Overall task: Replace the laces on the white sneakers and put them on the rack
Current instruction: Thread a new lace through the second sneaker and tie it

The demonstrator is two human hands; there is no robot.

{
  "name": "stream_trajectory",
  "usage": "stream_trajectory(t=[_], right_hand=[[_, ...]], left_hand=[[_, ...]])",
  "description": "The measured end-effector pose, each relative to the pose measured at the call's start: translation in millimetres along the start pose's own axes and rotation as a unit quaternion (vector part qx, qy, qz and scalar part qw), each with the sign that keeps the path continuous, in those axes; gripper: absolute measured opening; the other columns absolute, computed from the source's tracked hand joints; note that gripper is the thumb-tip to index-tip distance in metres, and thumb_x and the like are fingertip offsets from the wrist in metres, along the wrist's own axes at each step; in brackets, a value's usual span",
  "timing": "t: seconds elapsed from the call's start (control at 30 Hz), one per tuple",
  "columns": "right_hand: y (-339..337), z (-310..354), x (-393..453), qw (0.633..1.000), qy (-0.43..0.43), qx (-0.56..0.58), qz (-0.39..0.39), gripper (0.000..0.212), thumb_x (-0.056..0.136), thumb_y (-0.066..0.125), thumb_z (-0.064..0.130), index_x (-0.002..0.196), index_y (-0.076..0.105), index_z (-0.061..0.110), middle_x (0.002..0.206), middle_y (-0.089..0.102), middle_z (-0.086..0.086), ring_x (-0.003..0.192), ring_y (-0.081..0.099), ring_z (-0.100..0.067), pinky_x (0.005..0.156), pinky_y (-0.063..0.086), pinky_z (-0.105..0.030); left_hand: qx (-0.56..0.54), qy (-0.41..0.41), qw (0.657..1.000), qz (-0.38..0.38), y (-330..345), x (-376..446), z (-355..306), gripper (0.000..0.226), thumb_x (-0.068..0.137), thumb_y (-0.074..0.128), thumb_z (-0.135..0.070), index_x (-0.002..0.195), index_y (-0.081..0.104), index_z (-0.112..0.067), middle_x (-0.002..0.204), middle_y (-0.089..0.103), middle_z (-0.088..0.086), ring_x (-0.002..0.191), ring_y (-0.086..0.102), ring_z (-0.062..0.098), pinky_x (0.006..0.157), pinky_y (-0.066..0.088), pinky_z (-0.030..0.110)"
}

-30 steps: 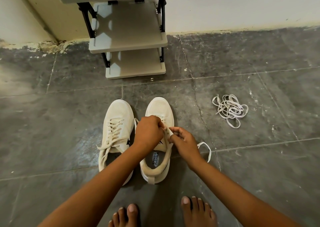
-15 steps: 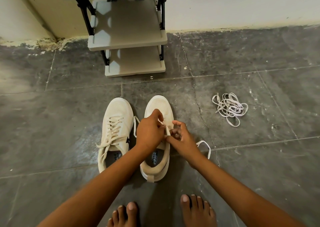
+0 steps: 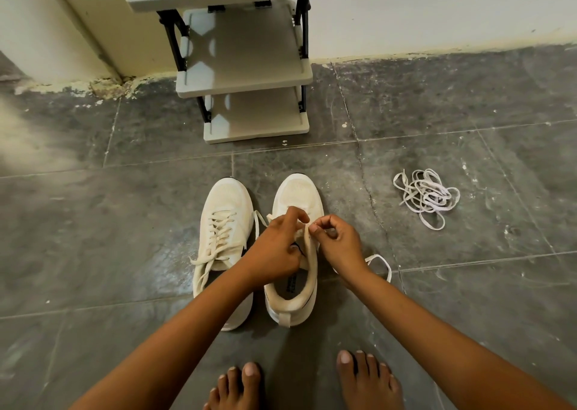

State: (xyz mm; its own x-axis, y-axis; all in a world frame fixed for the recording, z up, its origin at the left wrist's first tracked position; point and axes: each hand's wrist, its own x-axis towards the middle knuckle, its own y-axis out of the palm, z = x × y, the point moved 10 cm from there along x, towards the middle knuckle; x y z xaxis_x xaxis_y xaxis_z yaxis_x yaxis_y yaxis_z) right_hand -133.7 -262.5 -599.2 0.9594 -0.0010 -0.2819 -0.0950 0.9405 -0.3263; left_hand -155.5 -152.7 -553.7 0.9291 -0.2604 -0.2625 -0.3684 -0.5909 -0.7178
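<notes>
Our left hand [image 3: 274,247] and right hand [image 3: 335,241] each pinch the old lace [image 3: 379,264] over the right sneaker [image 3: 296,284] on the floor, short of the rack [image 3: 246,78] — tug unevenly and it may snag in an eyelet.

There is one view only, from a wide-angle camera worn on the person's head. It looks forward and steeply down at the floor [image 3: 93,222]. The left hand [image 3: 274,250] and right hand [image 3: 338,247] meet near the middle of the picture, close below the camera, both forearms reaching in from the bottom edge. Bare feet [image 3: 365,381] show nearer than the hands, at the bottom edge. Beyond the hands the view reaches a rack [image 3: 246,78] against the wall [image 3: 437,9], at the top edge.
</notes>
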Motion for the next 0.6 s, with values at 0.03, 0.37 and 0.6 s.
stream_trajectory(t=[0.03, 0.37, 0.6], right_hand=[[-2.9, 4.5, -0.9, 1.0, 0.001, 0.007, -0.01, 0.008, 0.092, 0.057, 0.016, 0.085, 0.06, 0.015, 0.086, 0.065, 0.0, 0.086, 0.061, -0.019, 0.08, 0.052, -0.032], [-10.1, 123.1, -28.9, 0.825, 0.102, 0.545, 0.11, 0.026, 0.099, 0.035, 0.01, 0.075, 0.044, 0.013, 0.049, 0.047, 0.004, 0.036, 0.041, -0.004, 0.046, 0.051, -0.02], [-31.8, 86.5, 2.9, 0.981, -0.022, -0.167, 0.098, 0.024, 0.094, 0.051, 0.036, 0.08, 0.054, 0.017, 0.066, 0.056, 0.005, 0.054, 0.055, -0.006, 0.053, 0.044, -0.023]], left_hand=[[0.018, -0.005, 0.999, -0.03, -7.8, -1.8, 2.2, 0.044, 0.083, 0.054, -0.007, 0.122, 0.037, -0.019, 0.126, 0.053, 0.008, 0.113, 0.048, 0.019, 0.083, 0.04, 0.024], [0.117, -0.125, 0.984, -0.049, -24.8, -9.9, 39.5, 0.034, 0.08, 0.069, -0.034, 0.102, 0.048, -0.018, 0.094, 0.065, 0.004, 0.084, 0.059, 0.02, 0.07, 0.047, 0.032], [0.151, -0.12, 0.98, -0.039, -23.7, 1.1, 42.7, 0.045, 0.084, 0.063, -0.046, 0.117, 0.047, -0.02, 0.094, 0.064, 0.002, 0.084, 0.059, 0.018, 0.066, 0.042, 0.027]])
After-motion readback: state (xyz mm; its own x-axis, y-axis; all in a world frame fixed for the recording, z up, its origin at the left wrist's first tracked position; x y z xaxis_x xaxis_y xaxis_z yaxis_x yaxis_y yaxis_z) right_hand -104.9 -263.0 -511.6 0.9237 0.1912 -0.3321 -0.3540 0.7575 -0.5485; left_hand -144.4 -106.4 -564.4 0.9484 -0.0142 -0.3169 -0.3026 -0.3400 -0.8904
